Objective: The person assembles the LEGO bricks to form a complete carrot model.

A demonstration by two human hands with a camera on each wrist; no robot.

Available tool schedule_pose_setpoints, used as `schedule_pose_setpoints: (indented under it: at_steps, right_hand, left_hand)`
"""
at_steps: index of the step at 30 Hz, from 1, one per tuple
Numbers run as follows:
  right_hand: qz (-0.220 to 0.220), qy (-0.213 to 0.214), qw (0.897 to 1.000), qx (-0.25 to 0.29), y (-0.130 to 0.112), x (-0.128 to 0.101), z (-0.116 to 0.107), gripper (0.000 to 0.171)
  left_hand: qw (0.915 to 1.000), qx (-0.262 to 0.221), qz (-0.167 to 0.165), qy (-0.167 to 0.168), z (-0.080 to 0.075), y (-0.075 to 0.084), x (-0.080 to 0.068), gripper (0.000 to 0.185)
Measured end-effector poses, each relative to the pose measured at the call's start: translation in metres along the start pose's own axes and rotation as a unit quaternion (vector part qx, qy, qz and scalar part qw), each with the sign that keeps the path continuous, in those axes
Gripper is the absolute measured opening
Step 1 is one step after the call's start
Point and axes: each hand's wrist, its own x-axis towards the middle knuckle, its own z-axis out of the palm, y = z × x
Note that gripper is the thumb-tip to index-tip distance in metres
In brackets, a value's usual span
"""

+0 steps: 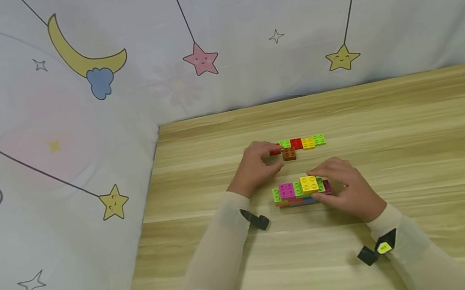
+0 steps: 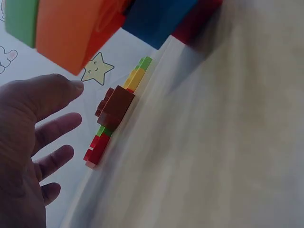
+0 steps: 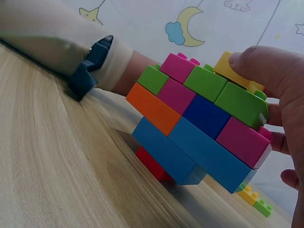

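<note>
A multi-layer build of coloured bricks [image 1: 298,191] stands on the wooden table [image 1: 414,150]. My right hand [image 1: 346,188] grips its right end, with the thumb [image 3: 266,64] pressed on the yellow brick [image 1: 309,183] on top. In the right wrist view the build [image 3: 199,123] shows green, magenta, orange and blue layers over a red base. Behind it lies a short row of red, green and yellow bricks [image 1: 303,143], with a brown brick [image 1: 289,153] in front of it. My left hand [image 1: 261,162] hovers at the row's left end, its fingers [image 2: 57,128] spread beside the brown brick [image 2: 116,107], holding nothing.
A pale cloth printed with stars, a moon and clouds [image 1: 90,66] hangs behind the table and along its left edge [image 1: 151,195]. Bare wood stretches to the right and toward the front. Black camera mounts [image 1: 256,219] sit on both wrists.
</note>
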Motion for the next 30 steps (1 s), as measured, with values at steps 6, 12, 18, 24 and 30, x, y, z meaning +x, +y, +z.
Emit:
schedule_pose_setpoints:
  at_steps: [6, 12, 18, 24, 30]
  right_hand:
    - [0.012, -0.007, 1.0, 0.012, -0.001, 0.0, 0.0, 0.052]
    - [-0.015, 0.004, 1.0, 0.004, -0.003, 0.001, 0.001, 0.054]
    - [-0.013, 0.004, 1.0, 0.004, -0.004, 0.001, 0.001, 0.054]
    - [-0.001, -0.007, 1.0, 0.004, -0.007, 0.0, 0.001, 0.049]
    - [0.006, -0.009, 1.0, 0.004, -0.009, 0.001, 0.0, 0.047]
  left_hand:
    - [0.9979, 0.063, -0.004, -0.011, 0.005, 0.0, 0.015, 0.047]
    - [0.9955, 0.088, -0.027, -0.024, 0.007, 0.001, 0.019, 0.047]
    - [0.9951, 0.093, -0.02, -0.027, 0.01, 0.004, 0.024, 0.043]
    - [0.9937, 0.104, -0.022, -0.037, 0.012, 0.006, 0.025, 0.038]
    - [0.9945, 0.099, -0.013, -0.03, 0.011, 0.007, 0.024, 0.032]
